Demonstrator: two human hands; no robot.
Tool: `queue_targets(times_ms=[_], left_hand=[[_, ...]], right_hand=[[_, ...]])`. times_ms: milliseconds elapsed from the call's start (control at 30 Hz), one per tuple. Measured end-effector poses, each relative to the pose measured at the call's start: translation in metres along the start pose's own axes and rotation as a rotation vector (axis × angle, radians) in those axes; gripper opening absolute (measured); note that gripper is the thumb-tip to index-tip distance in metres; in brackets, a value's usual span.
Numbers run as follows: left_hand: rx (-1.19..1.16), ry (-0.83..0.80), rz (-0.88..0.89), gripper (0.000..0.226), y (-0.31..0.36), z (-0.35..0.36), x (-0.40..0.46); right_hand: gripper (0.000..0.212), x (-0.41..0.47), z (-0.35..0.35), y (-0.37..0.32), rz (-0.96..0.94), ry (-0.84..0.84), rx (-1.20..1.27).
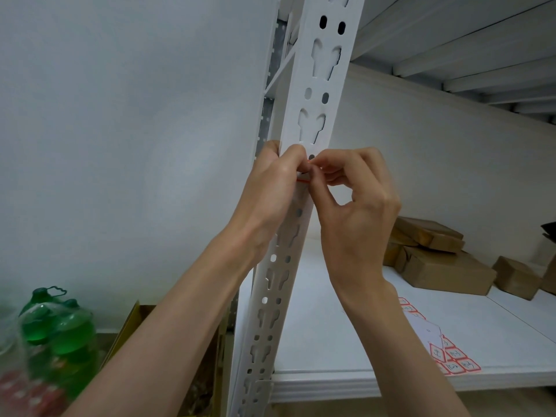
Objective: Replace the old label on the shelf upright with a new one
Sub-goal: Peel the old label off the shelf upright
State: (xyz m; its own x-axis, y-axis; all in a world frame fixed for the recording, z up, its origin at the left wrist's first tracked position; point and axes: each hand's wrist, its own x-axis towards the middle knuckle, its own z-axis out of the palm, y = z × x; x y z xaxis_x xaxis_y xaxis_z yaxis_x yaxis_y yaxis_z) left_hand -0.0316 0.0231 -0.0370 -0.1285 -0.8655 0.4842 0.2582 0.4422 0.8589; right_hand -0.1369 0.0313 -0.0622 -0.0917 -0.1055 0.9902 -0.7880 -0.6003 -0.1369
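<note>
Hands meet at the centre of the view, both against the white upright (pixel 316 94), which runs from 12 o'clock down to about 6 o'clock with a slight lean. Left hand (pixel 270 188) wraps the upright's left edge, fingers curled closed around it, thumb pressed to the front face. Right hand (pixel 355 203) comes in from 5 o'clock; thumb and forefinger are pinched closed at the upright's face, the other fingers curled loosely.

Label (pixel 303 179): a small piece with a red border shows between the two thumbs, lying on the upright's front face. Most of it is hidden by the fingers. Whether the pinch actually grips the label's edge or only presses on it cannot be told.

Shelf (pixel 346 350), white, extends from the upright toward 3 o'clock. Sticker sheet (pixel 451 356), red-bordered with marked squares, lies near the shelf's front edge at 4 o'clock, well apart from the hands. Brown boxes (pixel 442 260) are stacked at 3 o'clock, further back on the shelf.

Green bottles (pixel 57 326) stand at 8 o'clock, left of the upright, beside an open carton (pixel 132 323).
</note>
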Motion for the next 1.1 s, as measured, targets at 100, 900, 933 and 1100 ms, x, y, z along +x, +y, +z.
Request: queue_targets(times_ms=[100, 900, 933, 1100], left_hand=[[0.009, -0.001, 0.0, 0.022, 0.0003, -0.0002, -0.0004], [0.036, 0.017, 0.012, 0.008, -0.001, 0.0001, 0.001], [0.026, 0.018, 0.009, 0.008, -0.0008, 0.0003, 0.001], [0.008, 0.008, 0.014, 0.008, -0.0007, 0.0008, 0.0009]], right_hand=[[0.004, 0.0001, 0.0025, 0.0002, 0.009, -0.001, -0.004], [0.006, -0.0041, 0.0031, 0.0046, -0.024, 0.079, -0.036], [0.006, -0.0046, 0.0039, 0.0038, -0.018, 0.079, -0.04], [0.004, -0.0037, 0.0066, 0.0, 0.002, 0.088, -0.03]])
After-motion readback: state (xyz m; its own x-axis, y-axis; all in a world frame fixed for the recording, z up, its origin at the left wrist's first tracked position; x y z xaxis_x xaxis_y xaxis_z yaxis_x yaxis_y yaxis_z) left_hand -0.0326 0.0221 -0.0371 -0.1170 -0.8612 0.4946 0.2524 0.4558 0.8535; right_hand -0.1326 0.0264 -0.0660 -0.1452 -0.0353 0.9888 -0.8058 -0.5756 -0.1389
